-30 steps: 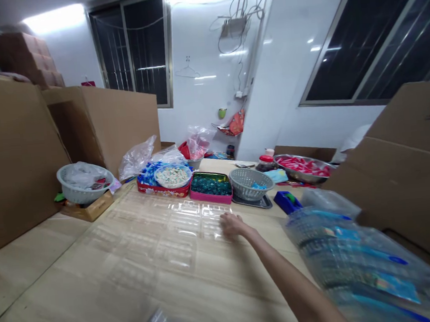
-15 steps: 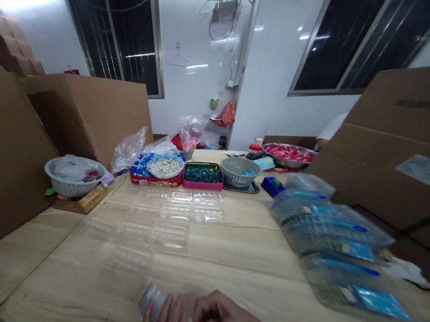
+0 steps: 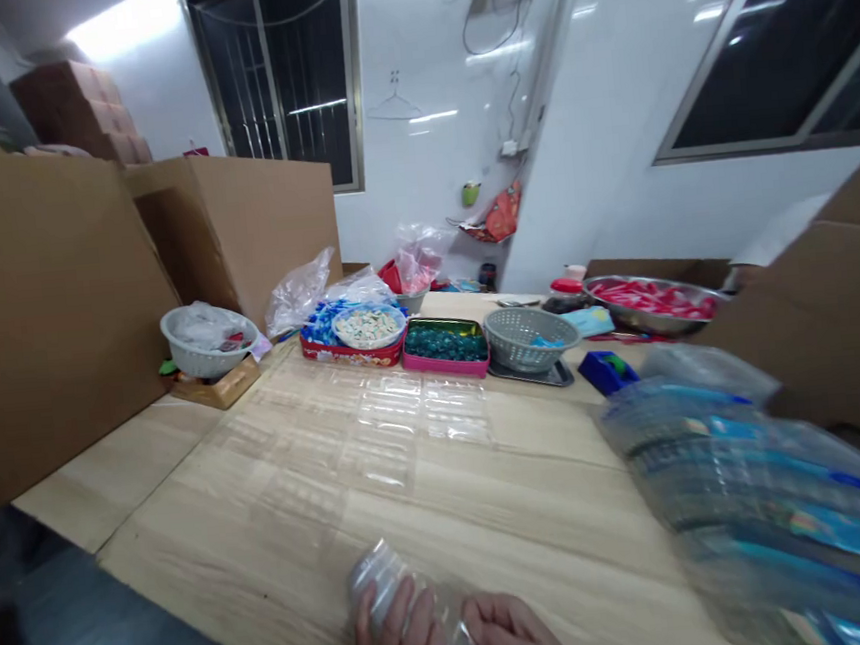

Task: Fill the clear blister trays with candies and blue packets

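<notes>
The left hand (image 3: 393, 639) and the right hand (image 3: 514, 638) sit together at the near edge of the view, fingers curled around a clear plastic blister tray (image 3: 387, 582), which they grasp between them just above the table. The tray tilts up and away, its far end poking past the left fingers. Beneath the hands runs a pale wood-grain tabletop (image 3: 537, 514), its near corner dropping off to a glossy grey floor (image 3: 123, 600). Further along, more clear blister trays (image 3: 384, 437) lie flat and overlapping (they nearly vanish against the wood grain). To the right, plastic bags of blue-labelled packs (image 3: 753, 495) are heaped, blurred at the frame's edge, beside a blue tape dispenser (image 3: 606, 372).

Along the far side stand a red tin of blue packets (image 3: 349, 350), a pink tin of teal wrapped sweets (image 3: 445, 343), a grey plastic strainer basket (image 3: 533, 339) on a metal tray (image 3: 532, 375), and a steel bowl of red pieces (image 3: 654, 303). At the far left, a white basket (image 3: 210, 342) sits on a wooden box (image 3: 217, 386), backed by tall cardboard boxes (image 3: 241, 229). Beyond rise white tiled walls (image 3: 425, 182) with a barred window (image 3: 281, 85), a wire hanger (image 3: 394, 105) and looped cables (image 3: 501, 15).
</notes>
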A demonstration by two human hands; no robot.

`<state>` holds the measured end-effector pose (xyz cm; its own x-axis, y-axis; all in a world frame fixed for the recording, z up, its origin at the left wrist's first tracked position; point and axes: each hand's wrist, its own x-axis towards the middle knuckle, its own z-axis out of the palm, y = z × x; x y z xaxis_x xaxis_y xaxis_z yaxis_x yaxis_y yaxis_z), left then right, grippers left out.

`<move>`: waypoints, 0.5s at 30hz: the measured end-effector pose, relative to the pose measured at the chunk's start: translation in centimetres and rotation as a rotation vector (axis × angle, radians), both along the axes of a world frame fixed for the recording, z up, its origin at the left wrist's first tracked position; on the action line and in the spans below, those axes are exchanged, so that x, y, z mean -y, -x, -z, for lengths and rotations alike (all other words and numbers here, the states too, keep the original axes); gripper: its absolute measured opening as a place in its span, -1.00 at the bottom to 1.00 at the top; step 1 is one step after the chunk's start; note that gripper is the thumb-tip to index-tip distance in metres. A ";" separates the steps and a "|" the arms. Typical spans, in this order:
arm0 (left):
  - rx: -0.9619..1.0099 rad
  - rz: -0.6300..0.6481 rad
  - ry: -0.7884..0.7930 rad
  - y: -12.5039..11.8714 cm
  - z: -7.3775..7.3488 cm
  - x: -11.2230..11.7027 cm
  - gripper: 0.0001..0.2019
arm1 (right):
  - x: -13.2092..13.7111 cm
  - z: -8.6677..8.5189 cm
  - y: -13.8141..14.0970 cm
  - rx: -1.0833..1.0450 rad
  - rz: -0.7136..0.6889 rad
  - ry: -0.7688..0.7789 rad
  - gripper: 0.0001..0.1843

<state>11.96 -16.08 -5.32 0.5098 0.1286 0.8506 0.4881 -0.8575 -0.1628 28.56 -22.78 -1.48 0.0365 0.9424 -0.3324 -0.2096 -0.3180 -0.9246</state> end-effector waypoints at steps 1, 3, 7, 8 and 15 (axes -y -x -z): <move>-0.029 0.014 0.032 0.4 -0.3 0.2 -0.86 | -0.2 0.0 -0.7 0.049 0.069 -0.002 -0.67; -0.065 0.044 0.079 1.1 -0.8 0.4 -0.84 | -0.8 -0.1 -2.9 0.177 0.167 -0.009 -0.72; -0.065 0.068 0.103 1.1 -0.8 0.4 -0.84 | -2.5 -1.0 -8.8 0.617 0.258 -0.035 -0.71; -0.039 0.063 0.094 0.8 -0.6 0.3 -0.85 | -2.7 -1.4 -9.6 0.746 0.318 -0.072 -0.71; 0.191 -0.014 -0.064 -1.8 1.0 -0.5 -0.91 | -0.2 -2.0 -3.5 0.449 -0.213 -0.232 -0.63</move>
<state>13.78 -15.56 -6.30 0.3368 0.0768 0.9384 0.5272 -0.8412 -0.1204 32.05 -22.59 0.49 -0.0729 0.9912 -0.1102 0.2685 -0.0869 -0.9593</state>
